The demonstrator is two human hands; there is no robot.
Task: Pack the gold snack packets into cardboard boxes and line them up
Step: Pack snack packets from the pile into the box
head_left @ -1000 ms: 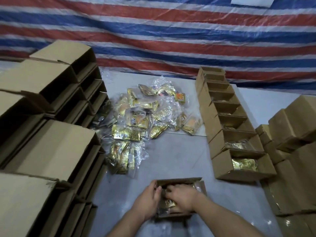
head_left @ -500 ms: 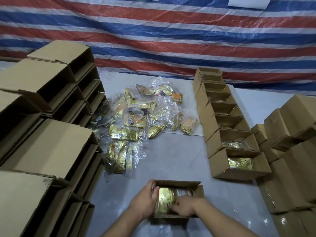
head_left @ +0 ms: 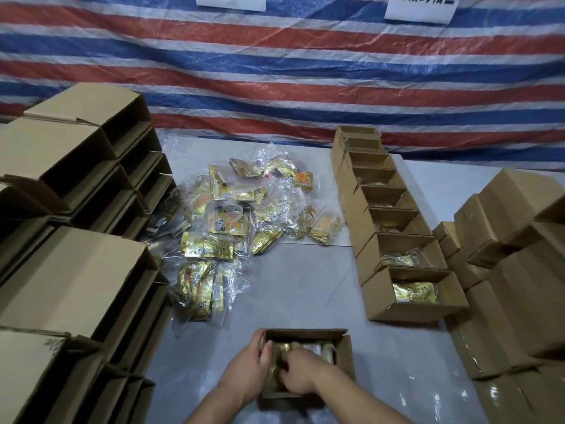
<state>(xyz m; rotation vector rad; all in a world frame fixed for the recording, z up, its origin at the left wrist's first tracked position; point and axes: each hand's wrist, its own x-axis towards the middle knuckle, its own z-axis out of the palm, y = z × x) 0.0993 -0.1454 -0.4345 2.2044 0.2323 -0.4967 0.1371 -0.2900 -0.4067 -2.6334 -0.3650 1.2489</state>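
Observation:
A small open cardboard box (head_left: 306, 334) sits on the grey table just in front of me. My left hand (head_left: 246, 370) grips its left wall, thumb over the rim. My right hand (head_left: 299, 376) reaches into the box, its curled fingers holding a gold snack packet (head_left: 275, 373) in a clear bag that lies inside. A loose pile of bagged gold packets (head_left: 232, 228) lies at the table's middle. On the right runs a row of open boxes (head_left: 360, 209); the nearest one (head_left: 397, 312) shows a gold packet (head_left: 414, 292) inside.
Stacks of empty cardboard boxes (head_left: 76, 270) on their sides fill the left edge. More boxes (head_left: 513, 270) are stacked at the right. A red, white and blue striped tarp (head_left: 305, 71) hangs behind the table. Bare grey table (head_left: 305, 286) lies between the pile and my box.
The right hand moved from the packet's near edge to on top of it, pushing deeper into the box. The left hand stays on the box's left wall.

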